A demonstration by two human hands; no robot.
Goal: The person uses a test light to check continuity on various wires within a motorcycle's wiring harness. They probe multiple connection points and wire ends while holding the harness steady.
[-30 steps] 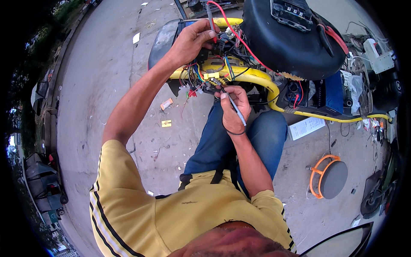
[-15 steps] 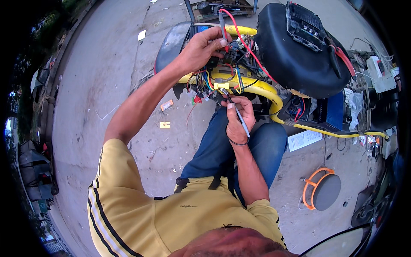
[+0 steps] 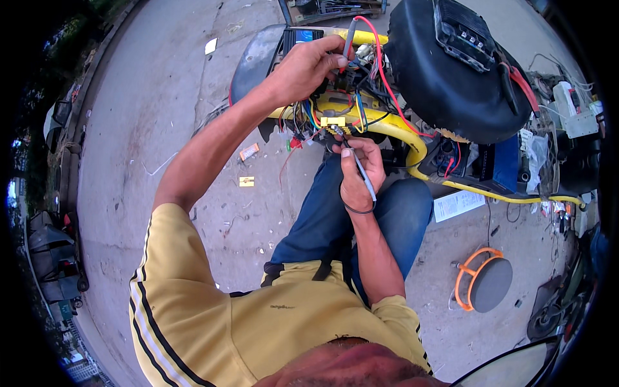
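My left hand pinches a grey test probe with a red lead, held upright over the wiring of a yellow-framed vehicle. The probe's tip is hidden among the wires. Lower down, my right hand grips a second slim grey test probe, slanted with its front end at a yellow connector. Whether that tip touches a contact, I cannot tell. Coloured wires run from the connector into the frame. A dark loop circles my right wrist.
A black seat rests on the frame, bearing a black finned box and red-handled pliers. An orange-framed round stool stands at lower right. A printed sheet and small packets lie on the ground.
My left hand and the red-lead probe have shifted slightly right, and the probe leans more to the right. My right hand stays nearly in place at the yellow connector.
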